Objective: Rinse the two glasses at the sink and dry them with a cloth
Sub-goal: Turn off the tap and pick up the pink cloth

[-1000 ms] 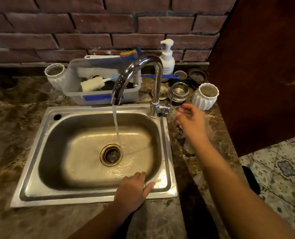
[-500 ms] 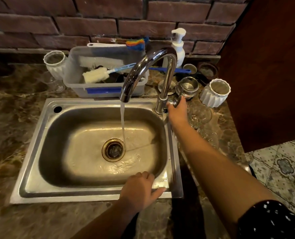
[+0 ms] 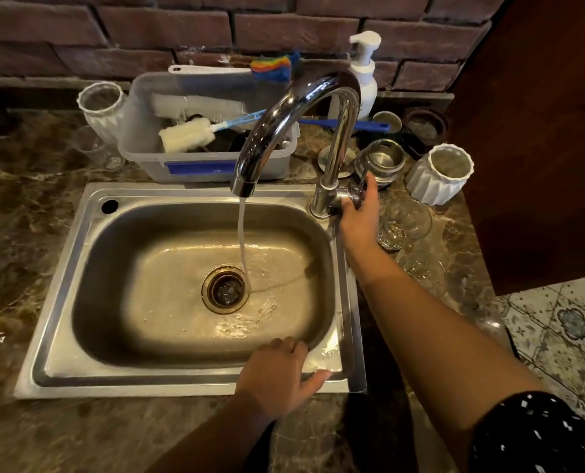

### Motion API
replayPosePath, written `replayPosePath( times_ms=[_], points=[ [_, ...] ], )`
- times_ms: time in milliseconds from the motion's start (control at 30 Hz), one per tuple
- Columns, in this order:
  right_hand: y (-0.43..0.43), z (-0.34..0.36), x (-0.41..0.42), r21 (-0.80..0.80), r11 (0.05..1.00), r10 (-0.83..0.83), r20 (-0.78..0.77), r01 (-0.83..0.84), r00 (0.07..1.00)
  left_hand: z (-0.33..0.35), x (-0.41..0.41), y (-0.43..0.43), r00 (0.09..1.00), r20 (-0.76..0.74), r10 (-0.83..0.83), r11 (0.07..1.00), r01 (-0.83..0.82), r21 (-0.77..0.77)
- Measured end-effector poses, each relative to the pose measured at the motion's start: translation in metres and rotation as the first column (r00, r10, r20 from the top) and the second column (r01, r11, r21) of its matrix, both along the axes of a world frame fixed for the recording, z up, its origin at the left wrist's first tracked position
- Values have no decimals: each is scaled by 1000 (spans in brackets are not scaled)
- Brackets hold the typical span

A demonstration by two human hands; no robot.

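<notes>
Water runs from the chrome tap [image 3: 304, 107] into the steel sink [image 3: 195, 377], falling just right of the drain [image 3: 225, 290]. My right hand [image 3: 361, 216] grips the tap's handle [image 3: 354, 192] at the base of the spout. Two clear glasses stand on the counter right of that hand, one [image 3: 405, 223] close to my wrist and another [image 3: 422, 271] nearer to me. My left hand [image 3: 277, 377] rests on the sink's front rim with its fingers hooked over the edge. No cloth shows.
Behind the sink stands a grey plastic tub [image 3: 202, 162] with a bottle brush and sponges. White ribbed cups [image 3: 439, 174] [image 3: 101, 109], a soap pump bottle [image 3: 364, 73], steel strainers [image 3: 383, 158] and a clear glass [image 3: 94, 148] crowd the marble counter [image 3: 45, 435]. A dark wooden panel [image 3: 540, 131] rises at right.
My right hand moved from above the counter onto the tap's handle and now grips it. The water keeps running. My left hand stays on the rim.
</notes>
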State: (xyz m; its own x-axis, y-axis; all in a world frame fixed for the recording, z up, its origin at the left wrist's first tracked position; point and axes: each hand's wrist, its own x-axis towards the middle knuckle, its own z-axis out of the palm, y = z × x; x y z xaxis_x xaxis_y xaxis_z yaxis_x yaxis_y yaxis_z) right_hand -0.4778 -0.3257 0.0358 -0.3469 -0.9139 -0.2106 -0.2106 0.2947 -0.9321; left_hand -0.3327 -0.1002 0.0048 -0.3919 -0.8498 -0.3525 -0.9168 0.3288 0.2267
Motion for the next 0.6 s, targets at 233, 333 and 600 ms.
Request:
replayPosePath(
  times_ms=[233, 333, 600],
  points=[
    [-2, -2, -2, -5, 1000, 18, 8, -18, 1000, 1, 0, -1, 1000, 6, 8, 1000, -8, 13],
    [-3, -2, -3, -10, 1000, 25, 15, -25, 1000, 1, -1, -1, 1000, 13, 4, 1000, -4, 20],
    [-1, -2, -4, 6, 999, 49, -29, -49, 998, 5, -4, 0, 999, 20, 26, 998, -27, 55]
  ],
)
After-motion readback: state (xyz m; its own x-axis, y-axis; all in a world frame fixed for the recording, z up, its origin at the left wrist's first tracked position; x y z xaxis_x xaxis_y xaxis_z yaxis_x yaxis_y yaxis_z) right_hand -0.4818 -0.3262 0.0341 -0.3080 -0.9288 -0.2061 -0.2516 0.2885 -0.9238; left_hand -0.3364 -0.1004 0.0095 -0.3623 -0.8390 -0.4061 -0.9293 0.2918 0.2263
